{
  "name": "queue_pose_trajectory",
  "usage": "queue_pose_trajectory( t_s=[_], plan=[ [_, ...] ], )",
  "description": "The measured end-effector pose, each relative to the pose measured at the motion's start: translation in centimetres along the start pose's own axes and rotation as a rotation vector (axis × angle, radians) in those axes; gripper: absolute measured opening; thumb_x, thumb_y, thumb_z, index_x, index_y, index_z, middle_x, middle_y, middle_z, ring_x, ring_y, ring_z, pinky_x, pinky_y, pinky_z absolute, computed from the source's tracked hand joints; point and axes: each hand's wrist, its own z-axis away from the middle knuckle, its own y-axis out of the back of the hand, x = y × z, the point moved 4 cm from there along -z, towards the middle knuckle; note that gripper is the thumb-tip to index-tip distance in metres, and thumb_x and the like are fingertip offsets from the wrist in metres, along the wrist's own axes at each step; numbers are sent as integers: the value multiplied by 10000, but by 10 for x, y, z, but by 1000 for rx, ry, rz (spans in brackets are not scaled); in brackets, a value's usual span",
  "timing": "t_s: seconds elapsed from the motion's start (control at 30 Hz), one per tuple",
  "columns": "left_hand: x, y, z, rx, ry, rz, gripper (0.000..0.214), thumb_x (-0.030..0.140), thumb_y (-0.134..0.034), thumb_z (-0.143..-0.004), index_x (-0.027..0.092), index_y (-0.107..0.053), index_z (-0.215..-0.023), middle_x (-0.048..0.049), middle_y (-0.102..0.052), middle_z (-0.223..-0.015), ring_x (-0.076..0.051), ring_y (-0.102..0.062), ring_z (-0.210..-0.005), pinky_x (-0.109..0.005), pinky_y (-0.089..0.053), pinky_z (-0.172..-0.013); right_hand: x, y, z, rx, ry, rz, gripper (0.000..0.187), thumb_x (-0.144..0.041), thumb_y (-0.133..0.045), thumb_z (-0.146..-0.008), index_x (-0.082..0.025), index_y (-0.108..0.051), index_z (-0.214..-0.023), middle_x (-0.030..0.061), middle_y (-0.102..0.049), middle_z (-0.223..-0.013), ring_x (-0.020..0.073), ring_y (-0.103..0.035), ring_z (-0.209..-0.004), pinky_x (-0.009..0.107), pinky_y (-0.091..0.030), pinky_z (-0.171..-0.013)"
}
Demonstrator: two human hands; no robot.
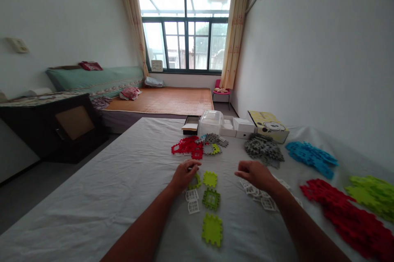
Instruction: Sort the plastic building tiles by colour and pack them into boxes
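Curled left hand [184,175] fingers at green tile [194,182], hold unclear | half-closed right hand [257,173] over white tiles [267,203], hold unclear | found few tiles loose on table [123,180], apparently none joined, colour piles [344,212] mostly unused.

my left hand [184,175] rests on matt plastic green tiles [210,196], over a creased white cloth sheet [101,196].

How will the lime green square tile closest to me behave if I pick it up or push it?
The lime green tile lies flat, so it likely slides rather than rolls. It looks thin and moulded, probably stiff and light. Its notched edges may snag the wrinkled white cloth when pushed.
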Motion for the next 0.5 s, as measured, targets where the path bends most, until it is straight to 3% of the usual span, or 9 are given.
queue_pose_trajectory(
  t_s=[0.07, 0.17, 0.27, 0.33, 0.43, 0.5],
  plan=[
    [2, 0, 0, 5, 1, 5, 238, 286, -526, -806, 167, -704, -907, -57, -691, -854, -166, -638, -786, -234, -486, -683, -1, 3, 1, 66, 5, 71, 206, -371, -550, -827, -198, -639, -759, 35, -638, -779, 154, -563, -719, 261, -399, -654],
    [4, 1, 1, 10, 10, 19, 238, 284, -524, -803, 164, -702, -903, -59, -691, -868, -166, -641, -783, -237, -488, -686, -44, -11, 9, 148, 214, -41, 220, -317, -457, -896, -211, -645, -939, 64, -645, -963, 176, -568, -921, 294, -424, -813],
    [3, 2, 1, 11, 21, 58, 250, 298, -520, -808, 157, -689, -926, -58, -695, -855, -163, -645, -772, -237, -491, -685, -103, -43, 24, 21, 528, -94, 245, -274, -441, -916, -249, -598, -1102, 49, -637, -1098, 175, -531, -1043, 315, -393, -917],
    [2, 2, 1, 10, 29, 85, 257, 305, -519, -809, 153, -682, -939, -59, -697, -851, -163, -649, -769, -237, -495, -685, -129, -63, 33, -61, 665, -38, 297, -320, -507, -890, -279, -548, -1181, 35, -609, -1181, 194, -500, -1103, 341, -369, -949],
    [1, 1, 0, 7, 37, 108, 256, 312, -526, -804, 155, -682, -931, -61, -700, -866, -166, -655, -778, -240, -499, -689, -140, -80, 37, -79, 705, 69, 375, -414, -602, -820, -305, -537, -1173, 18, -589, -1213, 226, -485, -1117, 364, -374, -923],
    [1, 1, 0, 9, 44, 114, 252, 316, -530, -800, 161, -686, -923, -59, -700, -874, -168, -657, -784, -240, -501, -691, -138, -83, 35, -64, 685, 130, 301, -405, -618, -808, -295, -574, -1085, 7, -618, -1152, 222, -519, -1050, 350, -388, -873]
  ],
)
